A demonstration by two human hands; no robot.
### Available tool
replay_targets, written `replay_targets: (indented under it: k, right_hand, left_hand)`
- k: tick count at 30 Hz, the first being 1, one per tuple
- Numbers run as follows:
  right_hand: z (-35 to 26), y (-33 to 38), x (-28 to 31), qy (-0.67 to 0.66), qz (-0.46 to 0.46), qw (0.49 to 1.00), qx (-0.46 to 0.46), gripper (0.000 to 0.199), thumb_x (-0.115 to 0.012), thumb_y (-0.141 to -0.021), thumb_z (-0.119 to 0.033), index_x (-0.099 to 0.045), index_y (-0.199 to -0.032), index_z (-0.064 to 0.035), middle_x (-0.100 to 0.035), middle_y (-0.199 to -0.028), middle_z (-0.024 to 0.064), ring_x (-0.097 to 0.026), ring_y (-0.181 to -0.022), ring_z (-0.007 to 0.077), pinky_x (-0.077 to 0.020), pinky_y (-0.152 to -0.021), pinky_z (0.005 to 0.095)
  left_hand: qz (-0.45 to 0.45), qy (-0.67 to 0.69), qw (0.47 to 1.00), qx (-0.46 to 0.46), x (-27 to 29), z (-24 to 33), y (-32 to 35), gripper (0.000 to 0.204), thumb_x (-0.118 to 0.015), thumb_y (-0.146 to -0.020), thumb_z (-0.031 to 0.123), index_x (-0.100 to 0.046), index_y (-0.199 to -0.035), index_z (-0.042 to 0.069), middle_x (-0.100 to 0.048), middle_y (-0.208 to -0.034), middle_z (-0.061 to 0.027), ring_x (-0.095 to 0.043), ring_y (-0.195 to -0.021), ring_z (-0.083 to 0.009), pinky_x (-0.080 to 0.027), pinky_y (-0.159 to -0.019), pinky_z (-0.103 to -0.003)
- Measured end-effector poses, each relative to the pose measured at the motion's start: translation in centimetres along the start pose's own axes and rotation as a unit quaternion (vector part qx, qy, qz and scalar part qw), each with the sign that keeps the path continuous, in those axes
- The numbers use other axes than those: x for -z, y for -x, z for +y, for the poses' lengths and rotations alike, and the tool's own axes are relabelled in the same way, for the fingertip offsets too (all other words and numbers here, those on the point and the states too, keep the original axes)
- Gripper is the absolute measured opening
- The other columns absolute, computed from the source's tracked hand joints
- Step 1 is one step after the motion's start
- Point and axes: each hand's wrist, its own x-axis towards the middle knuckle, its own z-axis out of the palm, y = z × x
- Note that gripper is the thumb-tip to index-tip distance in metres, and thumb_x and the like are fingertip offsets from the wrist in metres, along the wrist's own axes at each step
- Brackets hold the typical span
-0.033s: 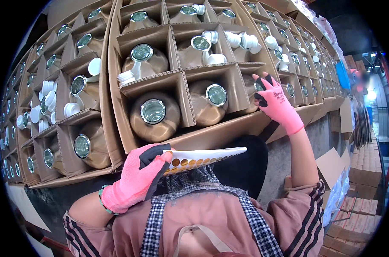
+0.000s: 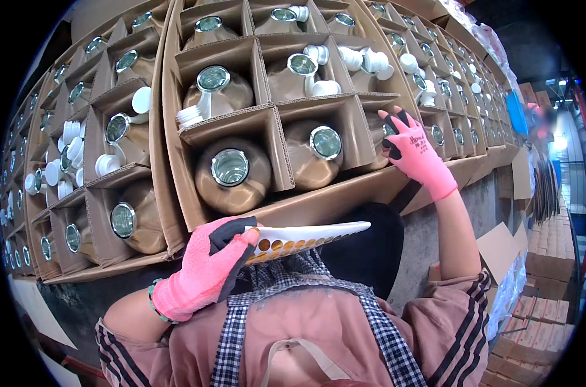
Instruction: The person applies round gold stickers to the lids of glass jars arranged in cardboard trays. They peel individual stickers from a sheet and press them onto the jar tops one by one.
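Head view: sticker sheet between left-hand fingers.

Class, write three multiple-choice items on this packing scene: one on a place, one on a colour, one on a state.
1. Where is the right hand?
A. on a bottle in the carton
B. on the floor
C. in a pocket

2. What colour are the gloves?
A. blue
B. pink and black
C. white

3. How is the sticker sheet held?
A. rolled up
B. torn in two
C. gripped flat by the left hand

Answers: 1 A, fingers rest on a brown bottle in its cell; 2 B, both gloves show it; 3 C, sheet juts out flat.
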Motion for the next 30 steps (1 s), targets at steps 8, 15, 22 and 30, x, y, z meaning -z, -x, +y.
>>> replay_targets:
  k: [8,15,22,30]
  right_hand:
    - [0.2,-1.2,-0.2,0.1,-0.039,0.991,0.076,0.021,-0.069,-0.054,-0.012,-0.058,-0.071,-0.0053,-0.044,-0.122,0.0106,-0.034,-0.119,0.0296,-0.0299,-0.097,0.0438]
    - [-0.5,-1.4,0.8,0.072,0.034,0.996,0.033,0.033,-0.067,-0.057,-0.009,-0.055,-0.087,-0.0059,-0.045,-0.12,0.0114,-0.037,-0.115,0.0317,-0.0313,-0.095,0.0437]
    - [-14.0,-0.8,9.1,-0.262,0.103,0.949,0.141,0.027,-0.066,-0.061,-0.006,-0.057,-0.086,-0.0021,-0.058,-0.096,0.0144,-0.054,-0.095,0.0329,-0.0403,-0.085,0.0411]
    - [-16.7,-2.7,5.7,-0.35,0.004,0.929,0.119,0.02,-0.064,-0.064,-0.01,-0.053,-0.081,-0.006,-0.051,-0.077,0.0091,-0.051,-0.075,0.0279,-0.0406,-0.068,0.0372]
  left_hand:
    - [0.002,-0.016,1.0,-0.007,-0.1,-0.3,-0.4,0.024,-0.054,-0.084,0.02,-0.059,-0.092,-0.002,-0.046,-0.061,0.006,-0.036,-0.055,-0.0005,-0.027,-0.047,-0.017]
    - [-0.006,-0.005,1.0,0.005,0.2,0.0,-0.2,0.023,-0.054,-0.084,0.021,-0.059,-0.09,-0.001,-0.043,-0.057,0.0062,-0.034,-0.049,0.0,-0.025,-0.042,-0.018]
    - [0.017,-0.044,0.996,-0.072,0.4,-1.1,-0.9,0.024,-0.055,-0.084,0.02,-0.057,-0.091,-0.002,-0.055,-0.069,0.0012,-0.048,-0.063,-0.0048,-0.04,-0.054,-0.021]
    - [0.017,-0.106,0.979,-0.174,0.5,-1.5,-0.6,0.018,-0.06,-0.078,0.014,-0.06,-0.088,-0.001,-0.059,-0.075,-0.0127,-0.056,-0.066,-0.0172,-0.045,-0.063,-0.028]
